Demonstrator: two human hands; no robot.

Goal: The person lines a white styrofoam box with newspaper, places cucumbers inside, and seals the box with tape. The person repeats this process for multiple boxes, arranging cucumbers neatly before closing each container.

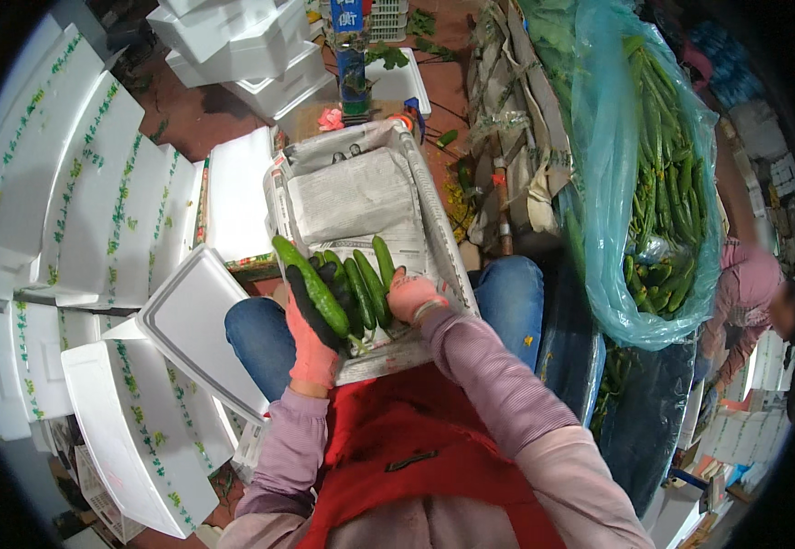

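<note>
A foam box lined with newspaper rests at my lap, its near end between my knees. Several green cucumbers lie side by side at its near end. My left hand, in a pink glove with a dark palm, is closed around a larger cucumber at the left of the row, tilted over the box's left side. My right hand, gloved in pink too, has its fingers curled against the rightmost cucumber; its fingertips are partly hidden. Newspaper covers the box's far part.
White foam boxes are stacked at the left, with a lid leaning beside my left knee. A large blue plastic bag of cucumbers stands at the right. Beyond it, a person in pink bends over.
</note>
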